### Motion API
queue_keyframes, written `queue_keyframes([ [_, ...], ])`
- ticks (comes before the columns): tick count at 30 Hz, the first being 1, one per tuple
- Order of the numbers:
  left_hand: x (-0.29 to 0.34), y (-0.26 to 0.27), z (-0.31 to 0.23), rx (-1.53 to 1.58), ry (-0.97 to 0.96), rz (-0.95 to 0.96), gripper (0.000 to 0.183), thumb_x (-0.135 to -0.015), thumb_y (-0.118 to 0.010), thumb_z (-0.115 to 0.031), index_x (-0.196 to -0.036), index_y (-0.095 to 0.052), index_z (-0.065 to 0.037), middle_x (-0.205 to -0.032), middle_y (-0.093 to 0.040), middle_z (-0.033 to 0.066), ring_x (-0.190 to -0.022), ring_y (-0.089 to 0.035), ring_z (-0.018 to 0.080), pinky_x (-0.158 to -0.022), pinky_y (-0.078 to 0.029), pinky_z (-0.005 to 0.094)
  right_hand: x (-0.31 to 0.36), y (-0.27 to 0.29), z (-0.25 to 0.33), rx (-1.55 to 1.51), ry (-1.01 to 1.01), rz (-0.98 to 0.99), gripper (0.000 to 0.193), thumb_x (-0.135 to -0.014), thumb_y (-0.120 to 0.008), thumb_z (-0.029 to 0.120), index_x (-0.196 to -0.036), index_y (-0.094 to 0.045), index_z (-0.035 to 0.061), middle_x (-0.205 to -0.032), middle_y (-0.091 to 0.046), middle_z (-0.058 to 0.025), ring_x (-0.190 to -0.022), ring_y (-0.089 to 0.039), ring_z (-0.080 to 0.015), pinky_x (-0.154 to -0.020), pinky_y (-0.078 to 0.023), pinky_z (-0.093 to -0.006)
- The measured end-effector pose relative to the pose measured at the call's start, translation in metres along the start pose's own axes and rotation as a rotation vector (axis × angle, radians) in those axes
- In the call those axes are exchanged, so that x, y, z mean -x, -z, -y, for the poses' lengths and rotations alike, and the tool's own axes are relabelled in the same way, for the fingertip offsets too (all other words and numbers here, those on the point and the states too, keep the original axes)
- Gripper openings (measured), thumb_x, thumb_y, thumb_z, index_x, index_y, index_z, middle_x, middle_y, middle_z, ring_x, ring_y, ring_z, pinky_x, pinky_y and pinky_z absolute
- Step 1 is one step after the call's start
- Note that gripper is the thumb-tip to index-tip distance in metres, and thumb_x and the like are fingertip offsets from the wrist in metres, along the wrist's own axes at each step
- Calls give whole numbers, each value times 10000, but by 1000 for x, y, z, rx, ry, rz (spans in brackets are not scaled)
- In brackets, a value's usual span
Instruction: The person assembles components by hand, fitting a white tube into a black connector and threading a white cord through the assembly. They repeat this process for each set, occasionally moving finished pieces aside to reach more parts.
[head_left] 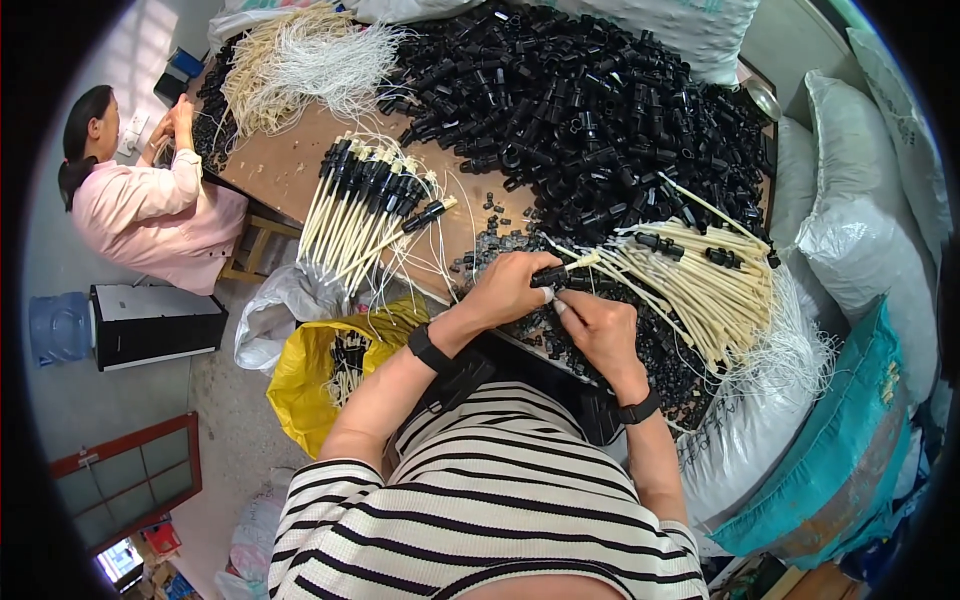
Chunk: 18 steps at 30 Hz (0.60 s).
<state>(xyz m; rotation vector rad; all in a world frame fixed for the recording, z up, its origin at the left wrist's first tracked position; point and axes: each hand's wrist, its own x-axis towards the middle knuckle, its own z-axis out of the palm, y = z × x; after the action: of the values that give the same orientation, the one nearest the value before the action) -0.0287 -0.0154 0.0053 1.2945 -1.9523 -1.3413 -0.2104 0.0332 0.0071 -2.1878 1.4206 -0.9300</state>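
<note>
Over the near edge of the table, my left hand pinches a black plastic fitting with a cream-coloured end sticking out of it. Close beside it is my right hand, fingers closed by the fitting's lower end; what they grip is too small to make out. To the right lies a bundle of cream sleeved wires, a few with black fittings on them. On the left, more sleeved wires with black fittings fan over the table edge. Small black parts are scattered beneath and around my hands.
A large heap of black fittings covers the back of the table. White wires lie at the far left. A yellow bag stands below the left edge, and full sacks line the right. A co-worker in pink sits at left.
</note>
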Motion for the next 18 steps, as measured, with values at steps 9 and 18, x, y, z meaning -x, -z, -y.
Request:
queue_keyframes([
  [9,7,7,13,-196,-59,56,400,-733,-540,-44,-1125,-618,-31,-958,-663,209,-961,-619,380,-833,-478,445,-3,10,2,20,-35,-43,82,-803,-653,106,-869,-696,82,-645,-634,-105,-542,-628,-259,-486,-472,-353],
  [18,1,7,2,-130,-59,299,430,-740,-524,-18,-1167,-568,-8,-989,-644,215,-963,-626,352,-837,-478,410,1,4,6,-103,-216,29,140,-803,-639,96,-939,-655,68,-676,-629,-132,-584,-633,-300,-510,-479,-379],
])
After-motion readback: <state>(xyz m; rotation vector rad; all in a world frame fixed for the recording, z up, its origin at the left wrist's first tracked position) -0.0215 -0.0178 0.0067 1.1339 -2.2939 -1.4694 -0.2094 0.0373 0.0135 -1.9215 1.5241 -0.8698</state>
